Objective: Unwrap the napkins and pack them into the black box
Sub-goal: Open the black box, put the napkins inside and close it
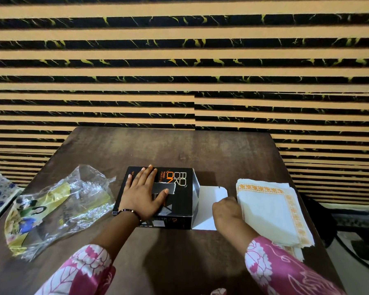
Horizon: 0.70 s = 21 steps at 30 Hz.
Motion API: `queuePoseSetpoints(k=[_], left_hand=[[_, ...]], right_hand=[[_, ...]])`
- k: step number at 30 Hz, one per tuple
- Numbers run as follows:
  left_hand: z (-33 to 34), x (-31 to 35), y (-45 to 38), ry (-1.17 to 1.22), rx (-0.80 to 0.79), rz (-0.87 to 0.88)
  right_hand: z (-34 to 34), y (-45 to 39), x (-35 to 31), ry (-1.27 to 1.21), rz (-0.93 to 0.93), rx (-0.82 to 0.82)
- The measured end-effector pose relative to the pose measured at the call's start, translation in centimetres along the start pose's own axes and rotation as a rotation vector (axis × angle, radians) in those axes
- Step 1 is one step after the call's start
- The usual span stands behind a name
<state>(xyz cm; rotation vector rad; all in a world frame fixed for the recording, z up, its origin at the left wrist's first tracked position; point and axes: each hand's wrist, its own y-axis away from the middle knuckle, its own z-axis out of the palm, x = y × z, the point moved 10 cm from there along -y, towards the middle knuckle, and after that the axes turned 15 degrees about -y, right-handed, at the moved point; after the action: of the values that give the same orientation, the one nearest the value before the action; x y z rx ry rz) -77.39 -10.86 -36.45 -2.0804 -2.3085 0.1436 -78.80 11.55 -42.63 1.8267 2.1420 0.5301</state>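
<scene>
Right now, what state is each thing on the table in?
Black box: lying flat, right end flap open on the table.
Napkin stack: unwrapped, folded, outside the box.
Plastic wrapper: empty, crumpled, left of the box.
Left hand: flat on the box top, fingers spread.
Right hand: closed at the stack's left edge; grip itself not visible.

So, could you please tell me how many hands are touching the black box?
1: the left hand lies flat on the black box; the right hand is at the napkin stack instead.
</scene>
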Motion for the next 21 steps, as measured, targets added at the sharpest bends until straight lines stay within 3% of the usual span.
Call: queuePoseSetpoints(k=[3, 7, 9, 12, 16, 19, 21], left_hand=[[0.0, 0.1, 0.0, -0.003, -0.001, 0.007], [-0.1, 0.0, -0.1, 0.012, -0.003, 0.002], [0.1, 0.1, -0.1, 0.011, -0.008, 0.004], [0.0, 0.1, 0.0, 0.027, -0.011, -0.002], [-0.5, 0.6, 0.4, 0.038, 0.015, 0.036], [-1.9, 3.3, 0.9, 0.058, 0.086, 0.150], [-1.6, 6.0, 1.4, 0.071, 0.009, 0.228]], right_hand=[[-1.3, -0.3, -0.6, -0.076, -0.025, 0.026], [-3.0, 1.9, -3.0, -0.553, -0.269, 0.085], [-2.3, 2.9, -2.9, -0.687, -0.280, 0.069], [-1.4, 4.2, -1.2, -0.748, -0.237, 0.114], [1.0, 6.2, -0.6, -0.863, -0.262, 0.012], [2.1, 7.0, -1.8, -0.879, -0.332, -0.055], [2.3, 7.0, -2.7, -0.874, -0.376, -0.067]])
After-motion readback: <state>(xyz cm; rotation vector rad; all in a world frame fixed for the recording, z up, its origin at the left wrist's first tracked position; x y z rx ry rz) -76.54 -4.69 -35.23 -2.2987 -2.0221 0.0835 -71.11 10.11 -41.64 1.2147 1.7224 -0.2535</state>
